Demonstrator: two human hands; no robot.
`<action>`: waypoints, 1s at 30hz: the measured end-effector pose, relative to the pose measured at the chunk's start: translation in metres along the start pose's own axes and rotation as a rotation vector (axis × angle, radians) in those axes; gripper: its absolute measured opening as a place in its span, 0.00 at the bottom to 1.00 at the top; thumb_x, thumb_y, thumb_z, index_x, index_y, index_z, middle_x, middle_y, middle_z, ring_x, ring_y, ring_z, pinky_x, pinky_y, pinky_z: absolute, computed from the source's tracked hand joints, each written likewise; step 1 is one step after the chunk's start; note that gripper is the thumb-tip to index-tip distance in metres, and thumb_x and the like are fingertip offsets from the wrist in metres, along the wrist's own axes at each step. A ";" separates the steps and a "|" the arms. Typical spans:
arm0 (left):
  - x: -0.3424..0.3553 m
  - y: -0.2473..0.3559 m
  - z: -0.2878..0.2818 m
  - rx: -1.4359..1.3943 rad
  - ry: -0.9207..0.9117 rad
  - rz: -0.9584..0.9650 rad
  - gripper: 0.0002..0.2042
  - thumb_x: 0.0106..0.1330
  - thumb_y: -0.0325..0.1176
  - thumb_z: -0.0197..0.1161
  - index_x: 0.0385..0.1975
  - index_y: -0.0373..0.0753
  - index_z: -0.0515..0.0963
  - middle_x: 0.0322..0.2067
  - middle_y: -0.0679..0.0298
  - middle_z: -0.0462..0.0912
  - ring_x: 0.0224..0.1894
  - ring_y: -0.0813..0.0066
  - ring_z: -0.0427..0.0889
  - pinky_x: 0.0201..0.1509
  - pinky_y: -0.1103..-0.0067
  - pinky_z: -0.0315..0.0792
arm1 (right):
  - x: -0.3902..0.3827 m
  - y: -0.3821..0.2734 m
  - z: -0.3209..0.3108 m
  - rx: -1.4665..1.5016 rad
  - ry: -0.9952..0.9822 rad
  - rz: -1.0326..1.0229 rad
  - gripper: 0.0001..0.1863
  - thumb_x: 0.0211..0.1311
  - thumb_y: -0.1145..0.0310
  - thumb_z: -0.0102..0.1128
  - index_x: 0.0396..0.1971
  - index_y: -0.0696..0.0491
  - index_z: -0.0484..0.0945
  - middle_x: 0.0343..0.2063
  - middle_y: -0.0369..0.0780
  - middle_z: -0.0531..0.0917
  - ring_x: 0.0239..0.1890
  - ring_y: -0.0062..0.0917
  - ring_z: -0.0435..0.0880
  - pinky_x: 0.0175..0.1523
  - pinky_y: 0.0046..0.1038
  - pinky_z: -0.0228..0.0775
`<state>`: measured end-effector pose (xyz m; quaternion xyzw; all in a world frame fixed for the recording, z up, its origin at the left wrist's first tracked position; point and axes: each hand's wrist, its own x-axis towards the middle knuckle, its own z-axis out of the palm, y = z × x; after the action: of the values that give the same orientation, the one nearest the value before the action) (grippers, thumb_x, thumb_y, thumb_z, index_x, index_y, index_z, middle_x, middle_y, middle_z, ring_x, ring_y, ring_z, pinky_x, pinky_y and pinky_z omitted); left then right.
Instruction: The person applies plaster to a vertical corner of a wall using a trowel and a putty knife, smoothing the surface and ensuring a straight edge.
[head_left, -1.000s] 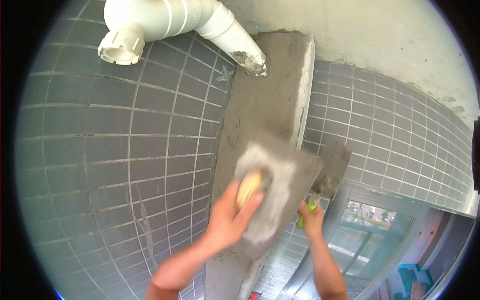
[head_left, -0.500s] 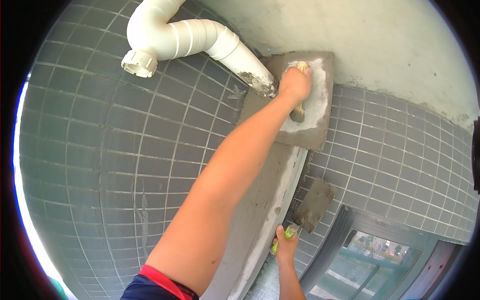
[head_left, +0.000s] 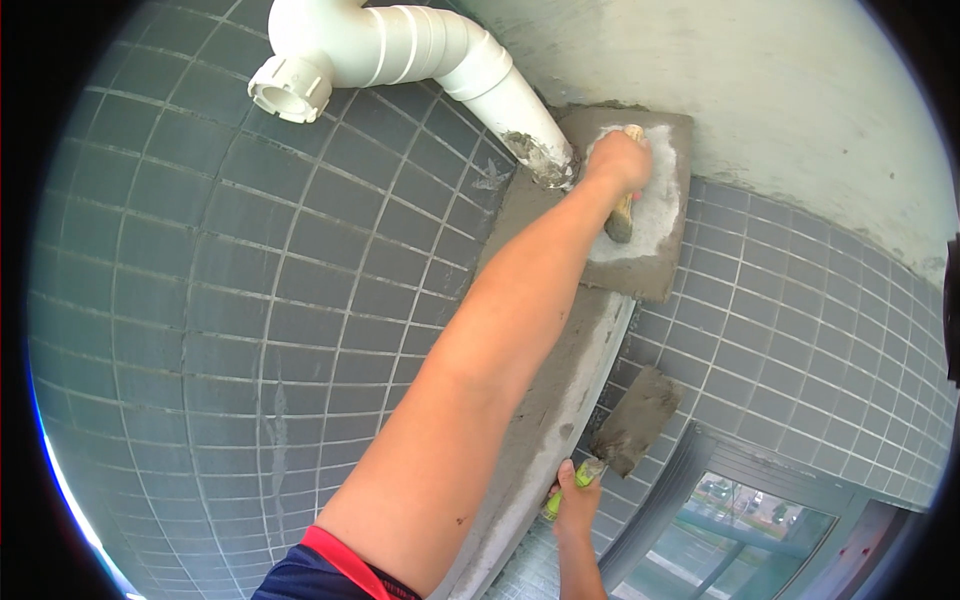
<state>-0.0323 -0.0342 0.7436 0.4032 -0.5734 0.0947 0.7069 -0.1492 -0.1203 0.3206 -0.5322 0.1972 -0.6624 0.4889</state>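
My left hand [head_left: 618,163] is wrapped around the wooden handle [head_left: 621,218] of a plastering float. The float's rectangular board [head_left: 655,230] is pale in the middle, with grey mortar around its edges. It lies over the upper end of a grey ledge [head_left: 520,440], beside the foot of a white pipe. Lower down, my right hand [head_left: 575,500] grips the green handle [head_left: 586,472] of a trowel. Mortar coats the trowel's rectangular grey blade [head_left: 637,420], which is held to the right of the ledge. What lies under the float is hidden.
A bent white drainpipe [head_left: 430,45] with an open threaded end [head_left: 292,88] crosses the upper left; mortar smears its foot. Grey tiles [head_left: 230,290] cover the left and right surfaces. A pale wall [head_left: 790,90] fills the top right. A grey-framed glass window or door [head_left: 750,530] is at the lower right.
The view has shifted, so the pipe, float and ledge all appear a little farther right. Both hands keep their grips, with no clear movement against the surroundings.
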 end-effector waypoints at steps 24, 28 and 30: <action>-0.206 -0.083 -0.033 0.206 -0.184 0.199 0.23 0.67 0.46 0.54 0.38 0.24 0.69 0.27 0.38 0.79 0.31 0.42 0.81 0.36 0.60 0.75 | 0.003 0.001 -0.005 0.035 0.030 -0.025 0.20 0.53 0.57 0.71 0.32 0.53 0.72 0.21 0.33 0.75 0.19 0.17 0.72 0.24 0.20 0.66; -0.150 -0.076 -0.045 0.257 -0.045 0.259 0.23 0.66 0.45 0.55 0.39 0.23 0.68 0.27 0.37 0.79 0.32 0.42 0.80 0.35 0.60 0.75 | 0.001 0.003 0.000 -0.030 -0.023 0.019 0.18 0.56 0.55 0.68 0.32 0.51 0.72 0.20 0.32 0.75 0.19 0.16 0.72 0.23 0.20 0.66; -0.116 -0.066 -0.038 0.255 -0.019 0.286 0.23 0.66 0.45 0.55 0.39 0.22 0.68 0.28 0.37 0.79 0.33 0.42 0.80 0.36 0.60 0.75 | 0.001 0.004 0.000 0.001 0.011 0.001 0.21 0.52 0.54 0.71 0.31 0.52 0.71 0.20 0.32 0.74 0.19 0.17 0.72 0.23 0.20 0.66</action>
<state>-0.0029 -0.0136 0.6100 0.4047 -0.6149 0.2623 0.6239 -0.1477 -0.1234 0.3178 -0.5283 0.1998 -0.6653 0.4882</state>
